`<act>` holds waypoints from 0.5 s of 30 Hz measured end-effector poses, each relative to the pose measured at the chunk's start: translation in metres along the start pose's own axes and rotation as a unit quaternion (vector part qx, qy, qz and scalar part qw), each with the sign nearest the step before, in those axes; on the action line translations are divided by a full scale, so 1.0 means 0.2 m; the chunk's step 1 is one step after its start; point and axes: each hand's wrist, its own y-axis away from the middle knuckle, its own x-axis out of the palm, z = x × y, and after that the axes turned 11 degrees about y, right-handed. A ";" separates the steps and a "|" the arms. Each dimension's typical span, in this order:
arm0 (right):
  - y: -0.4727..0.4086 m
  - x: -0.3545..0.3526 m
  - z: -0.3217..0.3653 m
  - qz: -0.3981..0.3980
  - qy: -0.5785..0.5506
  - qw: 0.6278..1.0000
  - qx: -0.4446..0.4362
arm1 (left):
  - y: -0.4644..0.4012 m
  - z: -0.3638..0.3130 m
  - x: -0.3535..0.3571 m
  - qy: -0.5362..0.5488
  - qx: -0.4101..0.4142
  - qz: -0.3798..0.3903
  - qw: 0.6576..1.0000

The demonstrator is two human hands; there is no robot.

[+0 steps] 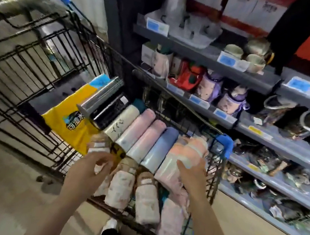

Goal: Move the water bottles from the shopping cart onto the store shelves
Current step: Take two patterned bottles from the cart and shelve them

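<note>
While both hands [90, 170] [191, 175] hover with loose, empty fingers, bottles [143, 135] crowd the cart [224, 145] rim-to-rim.

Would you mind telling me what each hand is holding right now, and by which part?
Neither clearly holds anything. The left hand hovers with loosely curled fingers over the bottles in the cart; the right hand reaches toward a pink bottle, grip unclear.

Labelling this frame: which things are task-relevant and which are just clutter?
Job:
bottles lying in the cart
shelves
left hand, right hand

Lying about:
yellow cloth in cart
mugs on shelf
boxes up top
</note>
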 end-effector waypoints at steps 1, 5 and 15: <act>-0.03 0.05 0.03 -0.028 0.003 0.999 0.025 | -0.06 0.06 -0.04 0.000 0.003 0.006 1.000; -0.14 0.19 0.14 -0.107 0.036 0.989 0.094 | -0.26 0.21 -0.11 -0.002 0.011 0.052 0.999; -0.19 0.37 0.16 -0.200 0.128 0.962 0.132 | -0.33 0.28 -0.05 -0.020 0.011 0.156 0.988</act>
